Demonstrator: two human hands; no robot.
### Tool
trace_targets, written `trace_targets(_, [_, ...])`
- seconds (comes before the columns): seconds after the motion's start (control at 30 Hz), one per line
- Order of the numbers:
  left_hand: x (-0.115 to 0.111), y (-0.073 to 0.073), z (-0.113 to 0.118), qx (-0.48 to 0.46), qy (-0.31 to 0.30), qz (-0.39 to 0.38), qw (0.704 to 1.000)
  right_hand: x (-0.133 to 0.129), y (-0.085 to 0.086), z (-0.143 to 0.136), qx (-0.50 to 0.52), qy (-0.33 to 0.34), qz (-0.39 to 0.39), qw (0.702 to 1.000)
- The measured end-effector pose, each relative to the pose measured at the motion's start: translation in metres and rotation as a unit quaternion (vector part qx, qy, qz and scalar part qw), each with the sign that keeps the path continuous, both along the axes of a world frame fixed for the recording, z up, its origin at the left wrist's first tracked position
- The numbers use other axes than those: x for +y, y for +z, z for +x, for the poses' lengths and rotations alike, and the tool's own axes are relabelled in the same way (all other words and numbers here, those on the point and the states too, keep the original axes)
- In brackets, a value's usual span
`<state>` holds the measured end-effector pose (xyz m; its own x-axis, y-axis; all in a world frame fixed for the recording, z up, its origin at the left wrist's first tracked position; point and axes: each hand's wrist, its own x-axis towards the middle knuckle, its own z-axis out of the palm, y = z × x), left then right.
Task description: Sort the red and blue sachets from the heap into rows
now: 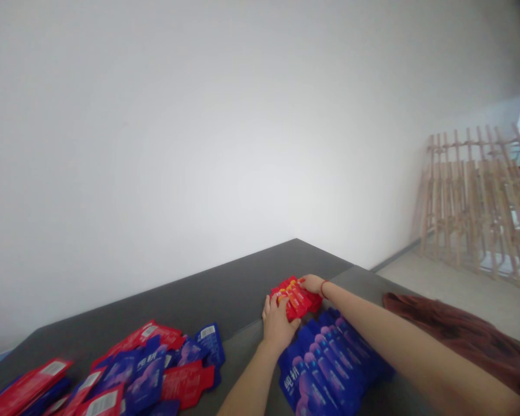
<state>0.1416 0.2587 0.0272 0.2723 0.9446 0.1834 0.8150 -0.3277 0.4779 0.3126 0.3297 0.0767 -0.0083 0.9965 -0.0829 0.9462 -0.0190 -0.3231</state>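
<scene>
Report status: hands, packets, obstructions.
Both hands on red packets. Blue packets overlapped in a row, nearer the camera. Nothing visible blocking the hands.

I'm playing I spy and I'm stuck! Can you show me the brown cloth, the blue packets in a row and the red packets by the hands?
Brown cloth (455, 328): head view, middle folds.
Blue packets (329, 364): head view, printed fronts.
Red packets (298, 298): head view, overlapping fronts.
</scene>
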Motion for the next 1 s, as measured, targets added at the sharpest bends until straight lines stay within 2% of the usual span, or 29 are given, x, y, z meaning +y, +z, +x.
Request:
trace_targets(0.2, [-0.004,-0.004,-0.002,0.013,-0.072,0.033,0.997,0.003,-0.006,-0.008,0.012,0.001,-0.035,0.999])
trace_targets(0.4, [-0.003,-0.009,-0.001,0.039,-0.053,0.063,0.996,0.0,0.003,0.0,0.071,0.034,-0.11,0.991])
trace_targets(0.53, [-0.003,-0.01,-0.001,0.029,-0.062,0.059,0.996,-0.006,0.002,0.005,0.126,0.043,-0.152,0.979])
trace_targets(0.63, [-0.003,-0.011,-0.001,0.022,-0.068,0.056,0.996,-0.003,0.0,0.013,0.15,0.01,-0.145,0.978])
trace_targets(0.8, [0.0,-0.013,-0.001,-0.009,-0.093,0.043,0.995,0.006,0.0,0.041,0.194,-0.068,-0.113,0.972])
trace_targets(0.9, [0.001,-0.013,-0.001,-0.049,-0.106,0.029,0.993,0.007,-0.001,0.052,0.25,-0.091,-0.094,0.959])
trace_targets(1.0, [0.0,-0.013,-0.001,-0.109,-0.116,0.01,0.987,0.006,-0.001,0.048,0.325,-0.088,-0.081,0.938])
